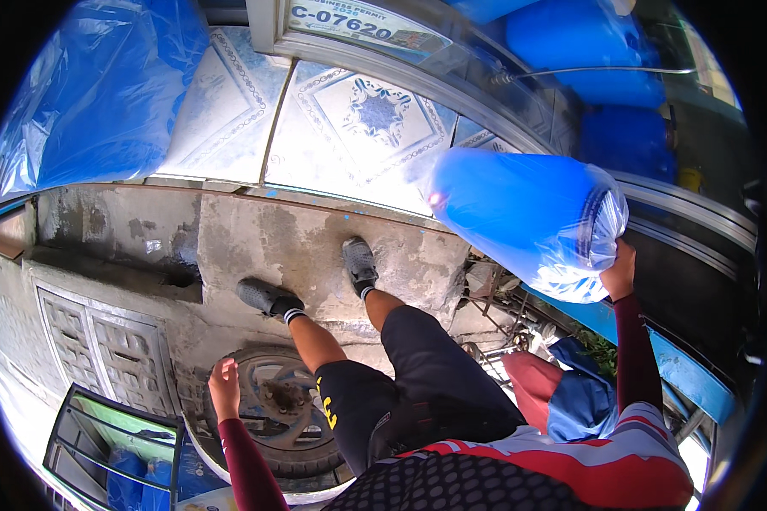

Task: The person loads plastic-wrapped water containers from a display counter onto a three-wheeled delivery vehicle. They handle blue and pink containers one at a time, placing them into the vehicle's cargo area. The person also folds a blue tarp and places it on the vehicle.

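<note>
Gripping the gathered clear bag [607, 230] with the right hand [619, 271], holding the blue drum [511, 213] at the edge of the tiled ledge [315, 166] — cannot tell whether resting or hanging — with the left hand [224, 389] empty near the motorcycle wheel [279, 393]. Could drop onto the concrete step [264, 230] by tearing thin film loaded through one grip, or bump the metal window frame [690, 203] if swung unsteadied.
</note>
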A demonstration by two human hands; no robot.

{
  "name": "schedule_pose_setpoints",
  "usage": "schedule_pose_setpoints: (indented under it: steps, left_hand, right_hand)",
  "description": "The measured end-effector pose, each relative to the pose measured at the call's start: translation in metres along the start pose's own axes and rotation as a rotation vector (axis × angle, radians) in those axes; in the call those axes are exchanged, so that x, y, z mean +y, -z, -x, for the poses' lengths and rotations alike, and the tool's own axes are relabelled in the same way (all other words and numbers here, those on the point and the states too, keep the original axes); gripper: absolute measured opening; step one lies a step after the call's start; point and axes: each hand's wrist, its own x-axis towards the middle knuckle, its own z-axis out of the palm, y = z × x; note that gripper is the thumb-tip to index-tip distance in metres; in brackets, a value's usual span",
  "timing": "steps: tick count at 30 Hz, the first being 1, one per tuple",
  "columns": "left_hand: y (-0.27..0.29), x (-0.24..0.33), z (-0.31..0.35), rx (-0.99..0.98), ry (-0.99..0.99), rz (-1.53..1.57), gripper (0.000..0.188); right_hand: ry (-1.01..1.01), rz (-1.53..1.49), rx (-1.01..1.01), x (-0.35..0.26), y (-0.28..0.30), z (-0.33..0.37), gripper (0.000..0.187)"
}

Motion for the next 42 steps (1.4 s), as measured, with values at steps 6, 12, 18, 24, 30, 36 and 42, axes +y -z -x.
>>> schedule_pose_setpoints:
  steps: [6,12,18,24,30,36,42]
  left_hand:
    - [-0.018,0.170,-0.034,-0.008,-0.453,-0.049,0.029]
    - [-0.069,0.411,0.045,0.000,-1.507,-0.094,0.053]
    - [-0.064,0.469,0.032,0.309,-1.299,-0.339,0.057]
    - [-0.027,0.453,0.026,0.311,-1.273,-0.457,0.053]
    - [-0.027,0.431,0.006,0.413,-1.491,-0.304,0.056]
    - [-0.015,0.451,0.019,0.306,-1.262,-0.390,0.072]
    - [0.003,0.477,0.028,0.253,-1.290,-0.622,0.063]
  right_hand:
    - [0.009,-0.194,0.139,-0.163,0.017,-0.050,0.018]
    - [0.285,-0.484,0.086,-0.271,0.022,-0.116,0.034]
    - [0.540,-0.276,0.293,-0.312,0.031,-0.118,0.069]
    - [0.426,-0.450,0.300,-0.317,0.015,-0.096,0.088]
    - [0.547,-0.391,0.739,-0.321,0.003,-0.094,0.051]
    - [0.457,-0.350,0.514,-0.341,0.021,-0.074,0.043]
    - [0.505,-0.301,0.499,-0.353,0.030,-0.069,0.035]
